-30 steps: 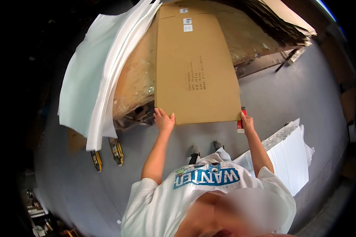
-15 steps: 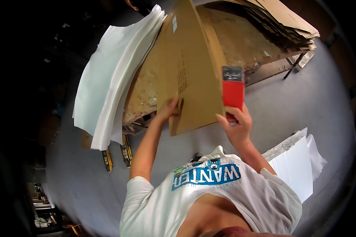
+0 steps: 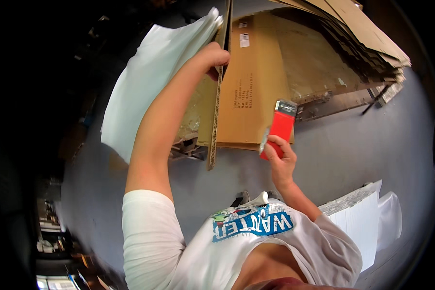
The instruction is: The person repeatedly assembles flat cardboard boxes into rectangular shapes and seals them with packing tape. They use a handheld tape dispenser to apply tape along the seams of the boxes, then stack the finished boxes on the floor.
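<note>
My left hand (image 3: 217, 57) reaches far across the table, its fingers closed around the edge of a flat cardboard carton (image 3: 216, 111). That carton stands upright, seen almost edge-on, its near end over the table's front edge. Just right of it, another flattened brown carton (image 3: 263, 63) with printing and white labels lies on the table. In my right hand (image 3: 282, 162) is a red tape dispenser (image 3: 281, 126) with a dark, shiny end, held in front of the lying carton's near right corner. My right fingers wrap its lower part; a greyish piece shows at its left side.
White foam sheets (image 3: 147, 77) drape over the table's left side. Flat cardboard is stacked (image 3: 367, 34) at the far right of the worn tabletop (image 3: 314, 58). On the floor (image 3: 333, 145) at the near right stands a white stack (image 3: 355, 227) beside a translucent bag (image 3: 390, 217).
The carton has swung left to nearly edge-on, uncovering the printed carton. My left hand has moved far up along it. My right hand has come away from it with the red tape dispenser, now tilted.
</note>
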A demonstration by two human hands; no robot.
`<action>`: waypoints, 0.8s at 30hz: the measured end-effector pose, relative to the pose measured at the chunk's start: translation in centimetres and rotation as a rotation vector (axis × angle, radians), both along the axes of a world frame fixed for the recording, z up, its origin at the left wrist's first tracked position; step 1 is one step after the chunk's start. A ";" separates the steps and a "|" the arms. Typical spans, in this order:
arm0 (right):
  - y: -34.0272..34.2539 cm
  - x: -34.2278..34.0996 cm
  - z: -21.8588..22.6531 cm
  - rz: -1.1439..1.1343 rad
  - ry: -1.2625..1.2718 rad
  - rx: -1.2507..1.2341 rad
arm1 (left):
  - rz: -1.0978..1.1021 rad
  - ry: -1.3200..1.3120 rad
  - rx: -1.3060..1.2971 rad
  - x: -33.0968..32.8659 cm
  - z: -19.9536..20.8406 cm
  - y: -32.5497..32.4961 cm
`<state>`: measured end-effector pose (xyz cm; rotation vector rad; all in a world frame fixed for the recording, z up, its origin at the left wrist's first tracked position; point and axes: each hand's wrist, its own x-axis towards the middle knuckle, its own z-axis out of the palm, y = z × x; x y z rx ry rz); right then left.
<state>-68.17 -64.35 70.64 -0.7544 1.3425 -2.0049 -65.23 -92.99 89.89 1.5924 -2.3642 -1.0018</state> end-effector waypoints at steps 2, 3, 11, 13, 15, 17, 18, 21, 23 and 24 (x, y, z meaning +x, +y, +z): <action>-0.1 -1.1 -0.6 -0.012 -0.064 0.017 | 0.063 -0.095 -0.118 1.8 0.7 0.0; -0.2 -1.1 -0.5 -0.033 -0.033 0.034 | 0.063 -0.084 -0.181 3.1 0.7 0.0; -2.9 -2.3 3.7 -0.086 0.555 -0.133 | 0.021 -0.157 -0.334 21.7 0.7 14.3; -4.6 -2.4 6.9 -0.094 0.743 -0.246 | 0.065 -0.311 -0.322 26.5 1.4 20.2; -5.9 -0.8 10.1 -0.080 1.022 -0.392 | 0.091 -0.333 -0.412 32.9 0.1 26.1; -6.1 1.9 13.4 0.004 1.336 -0.394 | 0.218 -0.408 -0.338 37.6 -0.4 32.3; -5.8 3.6 15.1 0.042 1.518 -0.345 | 0.262 -0.407 -0.344 39.6 -0.5 35.1; -5.1 10.1 16.7 0.296 1.859 -0.439 | 0.388 -0.342 -0.353 46.1 -1.2 43.5; -3.3 15.9 17.0 0.434 2.074 -0.588 | 0.409 -0.362 -0.364 51.2 -2.3 48.6; -1.8 19.1 17.3 0.483 2.200 -0.659 | 0.419 -0.367 -0.375 53.7 -2.8 51.0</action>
